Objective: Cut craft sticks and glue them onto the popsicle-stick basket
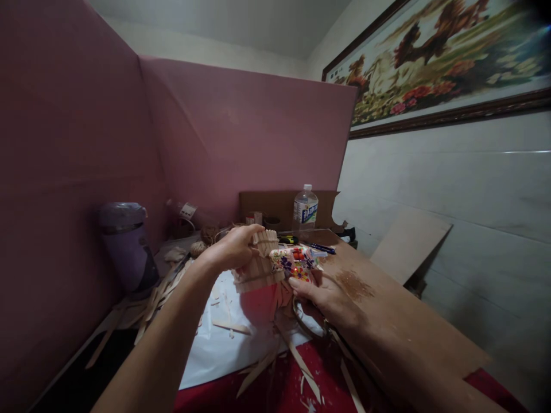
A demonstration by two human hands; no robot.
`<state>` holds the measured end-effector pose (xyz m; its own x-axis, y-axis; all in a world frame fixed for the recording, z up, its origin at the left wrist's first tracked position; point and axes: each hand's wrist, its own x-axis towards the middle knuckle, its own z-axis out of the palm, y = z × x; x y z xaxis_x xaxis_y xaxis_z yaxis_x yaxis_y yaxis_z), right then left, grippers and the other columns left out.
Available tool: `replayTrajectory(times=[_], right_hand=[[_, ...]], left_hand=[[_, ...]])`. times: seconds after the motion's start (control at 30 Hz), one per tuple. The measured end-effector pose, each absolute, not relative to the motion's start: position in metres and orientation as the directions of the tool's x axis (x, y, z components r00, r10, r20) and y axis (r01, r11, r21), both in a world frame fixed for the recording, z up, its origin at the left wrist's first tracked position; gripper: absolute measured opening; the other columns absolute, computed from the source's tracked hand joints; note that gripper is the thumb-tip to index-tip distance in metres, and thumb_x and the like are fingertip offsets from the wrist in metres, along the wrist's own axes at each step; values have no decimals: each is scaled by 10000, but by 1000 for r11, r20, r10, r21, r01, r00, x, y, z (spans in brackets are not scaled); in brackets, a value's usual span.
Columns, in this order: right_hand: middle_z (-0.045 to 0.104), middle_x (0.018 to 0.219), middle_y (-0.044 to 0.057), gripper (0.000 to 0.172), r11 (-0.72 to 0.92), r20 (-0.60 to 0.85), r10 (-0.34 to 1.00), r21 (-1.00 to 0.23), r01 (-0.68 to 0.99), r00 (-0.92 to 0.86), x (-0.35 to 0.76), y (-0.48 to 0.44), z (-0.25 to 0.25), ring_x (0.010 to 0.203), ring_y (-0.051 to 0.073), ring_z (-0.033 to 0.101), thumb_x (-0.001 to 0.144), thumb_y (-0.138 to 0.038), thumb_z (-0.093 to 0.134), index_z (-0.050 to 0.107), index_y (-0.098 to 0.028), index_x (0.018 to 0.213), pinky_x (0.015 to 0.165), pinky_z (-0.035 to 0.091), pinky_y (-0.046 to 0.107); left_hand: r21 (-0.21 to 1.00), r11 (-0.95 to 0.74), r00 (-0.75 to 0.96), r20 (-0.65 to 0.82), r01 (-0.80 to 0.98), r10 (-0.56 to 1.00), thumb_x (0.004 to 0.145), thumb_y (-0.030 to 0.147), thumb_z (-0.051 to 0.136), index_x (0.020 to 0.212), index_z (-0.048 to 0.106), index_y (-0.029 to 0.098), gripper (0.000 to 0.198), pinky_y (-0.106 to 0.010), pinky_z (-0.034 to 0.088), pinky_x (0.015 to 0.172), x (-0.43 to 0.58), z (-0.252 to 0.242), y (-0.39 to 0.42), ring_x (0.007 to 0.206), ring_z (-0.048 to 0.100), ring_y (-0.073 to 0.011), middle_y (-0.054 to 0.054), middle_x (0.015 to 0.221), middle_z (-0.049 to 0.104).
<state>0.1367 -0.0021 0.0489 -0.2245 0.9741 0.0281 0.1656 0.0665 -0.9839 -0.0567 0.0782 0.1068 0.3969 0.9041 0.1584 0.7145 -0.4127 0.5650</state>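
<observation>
My left hand (pixel 235 248) is closed on a small craft model (pixel 257 276) built of thin wooden slats, holding it above the white sheet. In my right hand (pixel 327 295) is a glue gun (pixel 297 261) with a colourful flower pattern. Its front end points left and meets the model's right side in this view; whether they touch, I cannot tell. A clear glue stick (pixel 319 254) pokes out of the gun's back. Under the model shows a red, rounded thing (pixel 257 303), partly hidden. My fingers cover parts of both held things.
Loose wooden strips (pixel 166 289) lie heaped on the left, with more scattered in front. A purple lidded container (pixel 129 246) stands at far left. Behind are a clear plastic bottle (pixel 306 209), a dark pen-like tool (pixel 322 248) and a cardboard piece (pixel 275 202). Brown shavings (pixel 353 285) lie on the right.
</observation>
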Motion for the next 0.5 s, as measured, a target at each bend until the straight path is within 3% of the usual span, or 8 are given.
replayTrajectory(times=[0.17,0.5], right_hand=[[397,433,-54,347,75,43,972,-988,133,-231,137,-2,47,361,67,315,732,-509,544,426,-204,615,343,213,214],[378,417,-61,345,98,64,970,-986,138,-237,137,0,44,330,59,305,758,-482,530,412,-200,598,327,189,215]], left_hand=[[596,-384,399,114,705,910,720,170,537,1300,382,198,601,-177,382,362,-56,107,77,440,487,-67,-75,917,584],[566,-414,398,160,713,903,700,179,568,1284,420,192,603,-159,374,384,-57,105,81,548,522,-100,-78,934,602]])
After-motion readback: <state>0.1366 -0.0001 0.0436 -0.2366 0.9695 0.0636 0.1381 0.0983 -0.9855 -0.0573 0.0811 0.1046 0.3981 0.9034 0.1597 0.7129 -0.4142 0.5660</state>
